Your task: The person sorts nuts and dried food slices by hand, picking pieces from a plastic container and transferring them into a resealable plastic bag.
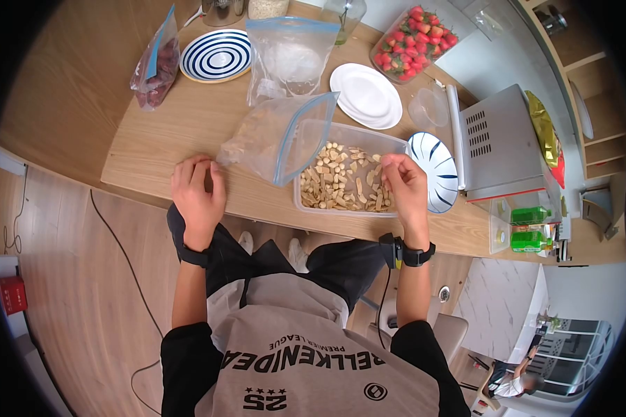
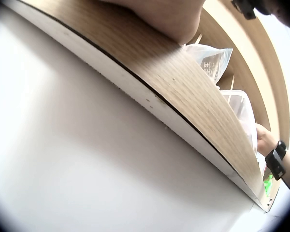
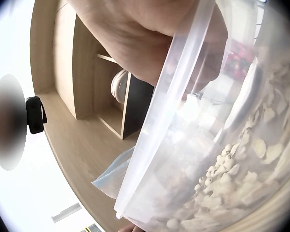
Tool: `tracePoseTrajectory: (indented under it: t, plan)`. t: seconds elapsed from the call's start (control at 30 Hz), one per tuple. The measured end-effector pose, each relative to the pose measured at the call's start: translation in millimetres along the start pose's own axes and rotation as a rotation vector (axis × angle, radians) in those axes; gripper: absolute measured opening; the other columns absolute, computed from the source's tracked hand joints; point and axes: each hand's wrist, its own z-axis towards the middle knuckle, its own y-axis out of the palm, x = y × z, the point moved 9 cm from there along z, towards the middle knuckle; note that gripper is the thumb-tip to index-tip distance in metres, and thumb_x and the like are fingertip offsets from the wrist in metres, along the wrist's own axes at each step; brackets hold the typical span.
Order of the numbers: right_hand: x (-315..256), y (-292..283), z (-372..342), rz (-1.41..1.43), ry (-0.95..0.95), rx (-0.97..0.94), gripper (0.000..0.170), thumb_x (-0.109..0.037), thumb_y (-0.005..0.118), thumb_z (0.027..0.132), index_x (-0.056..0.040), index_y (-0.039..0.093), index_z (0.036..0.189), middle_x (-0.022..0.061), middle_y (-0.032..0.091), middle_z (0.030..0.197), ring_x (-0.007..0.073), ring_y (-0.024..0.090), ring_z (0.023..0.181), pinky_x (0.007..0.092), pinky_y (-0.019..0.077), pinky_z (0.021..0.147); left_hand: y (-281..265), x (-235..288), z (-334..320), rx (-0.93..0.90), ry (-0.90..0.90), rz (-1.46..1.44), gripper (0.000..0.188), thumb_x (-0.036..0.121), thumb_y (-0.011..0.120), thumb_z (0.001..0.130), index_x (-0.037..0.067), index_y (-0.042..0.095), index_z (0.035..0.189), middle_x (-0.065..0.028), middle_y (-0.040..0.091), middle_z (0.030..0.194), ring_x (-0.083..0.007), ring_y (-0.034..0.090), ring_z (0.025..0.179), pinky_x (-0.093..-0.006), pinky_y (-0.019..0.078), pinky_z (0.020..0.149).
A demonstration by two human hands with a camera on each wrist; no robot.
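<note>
R hand (image 1: 407,184) hangs over the right side of the clear tub (image 1: 370,141), fingertips bunched, can't tell if it's pinching anything, while L hand (image 1: 199,191) rests released at the worktop's (image 1: 149,156) near edge, just left of the zip bag (image 1: 264,135)! Pale pieces (image 1: 320,187) are in the tub already, loose layer w/ bare gaps, so prob. part-done; can't tell what's left in the bag.

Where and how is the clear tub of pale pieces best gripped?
Probably pinch the clear tub at its near long rim, coming from that side: the raised edge lies bare, while the zip bag overlaps the left end in the head view.
</note>
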Motion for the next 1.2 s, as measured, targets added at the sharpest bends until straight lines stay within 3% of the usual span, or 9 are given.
tracePoseTrajectory:
  t: [0.37, 0.53, 0.67, 0.73, 0.77, 0.8, 1.0, 1.1, 1.2]
  plan:
    - [-20, 1, -4, -0.154, -0.113, 0.088, 0.017, -0.013, 0.070, 0.103, 0.0012, 0.075, 0.110, -0.0043, 0.069, 0.084, 0.0012, 0.055, 0.071, 0.0187, 0.0444, 0.064, -2, -3, -2, 0.053, 0.008, 0.015, 0.008, 0.009, 0.068, 0.091, 0.001, 0.070, 0.091, -0.0112, 0.070, 0.101, -0.0338, 0.064, 0.093, -0.0437, 0.0488, 0.083]
    - [-98, -24, -53, -0.088, -0.490, 0.562, 0.017, -0.009, 0.065, 0.105, 0.0018, 0.075, 0.113, 0.0039, 0.072, 0.098, 0.0068, 0.059, 0.074, 0.0208, 0.0453, 0.062, -4, -3, -2, 0.055, 0.017, -0.018, 0.007, 0.009, 0.069, 0.089, 0.002, 0.070, 0.091, -0.0105, 0.070, 0.100, -0.0336, 0.063, 0.092, -0.0443, 0.0490, 0.083]
    - [-160, -16, -93, 0.068, -0.766, 0.738, 0.012, -0.003, 0.062, 0.104, 0.0012, 0.074, 0.102, 0.0068, 0.074, 0.099, 0.0081, 0.058, 0.071, 0.0234, 0.0448, 0.057, -2, -2, -1, 0.066, 0.023, -0.039, 0.007, 0.008, 0.070, 0.088, 0.002, 0.070, 0.091, -0.0103, 0.070, 0.100, -0.0332, 0.063, 0.092, -0.0441, 0.0490, 0.082]
    - [-170, 17, -86, -0.241, -0.735, 0.713, 0.009, -0.001, 0.065, 0.100, 0.0016, 0.073, 0.102, 0.0087, 0.074, 0.095, 0.0123, 0.061, 0.068, 0.0260, 0.0473, 0.058, -2, -5, -3, 0.063, 0.004, -0.029, 0.007, 0.009, 0.070, 0.089, 0.002, 0.070, 0.092, -0.0101, 0.070, 0.100, -0.0329, 0.064, 0.092, -0.0440, 0.0490, 0.082]
    - [-184, 56, -72, -0.609, -0.873, 0.409, 0.013, -0.001, 0.069, 0.097, 0.0017, 0.074, 0.108, 0.0119, 0.075, 0.094, 0.0194, 0.066, 0.068, 0.0286, 0.0508, 0.060, -2, -5, -3, 0.067, 0.001, -0.032, 0.007, 0.009, 0.070, 0.089, 0.002, 0.070, 0.092, -0.0101, 0.070, 0.100, -0.0329, 0.064, 0.092, -0.0440, 0.0490, 0.082]
    - [-167, 83, -46, -0.580, -0.638, 0.179, 0.019, -0.003, 0.072, 0.094, 0.0001, 0.075, 0.113, 0.0139, 0.075, 0.093, 0.0257, 0.069, 0.069, 0.0298, 0.0534, 0.064, -3, -4, -3, 0.066, 0.005, -0.035, 0.007, 0.009, 0.070, 0.089, 0.003, 0.070, 0.092, -0.0100, 0.070, 0.100, -0.0329, 0.064, 0.093, -0.0439, 0.0490, 0.082]
    - [-114, 89, -19, -0.422, -0.270, 0.036, 0.019, -0.007, 0.073, 0.097, -0.0028, 0.076, 0.115, 0.0097, 0.073, 0.083, 0.0107, 0.068, 0.070, 0.0257, 0.0521, 0.063, -4, -6, -3, 0.068, -0.009, -0.022, 0.006, 0.008, 0.070, 0.088, 0.003, 0.070, 0.091, -0.0092, 0.070, 0.100, -0.0328, 0.064, 0.095, -0.0436, 0.0488, 0.083]
    - [-139, 48, -35, -0.189, -0.461, 0.313, 0.016, -0.009, 0.071, 0.101, -0.0015, 0.076, 0.115, 0.0024, 0.071, 0.087, 0.0044, 0.060, 0.072, 0.0210, 0.0446, 0.059, -3, -7, -5, 0.051, -0.003, -0.041, 0.006, 0.008, 0.070, 0.089, 0.003, 0.070, 0.092, -0.0090, 0.070, 0.100, -0.0324, 0.063, 0.095, -0.0433, 0.0486, 0.083]
    - [-192, 1, -94, 0.044, -0.758, 0.715, 0.009, -0.009, 0.066, 0.104, -0.0028, 0.068, 0.111, 0.0026, 0.066, 0.086, 0.0068, 0.054, 0.068, 0.0212, 0.0423, 0.057, 1, -9, -5, 0.046, -0.010, -0.057, 0.006, 0.008, 0.070, 0.089, 0.003, 0.070, 0.092, -0.0090, 0.070, 0.101, -0.0320, 0.063, 0.095, -0.0430, 0.0483, 0.083]
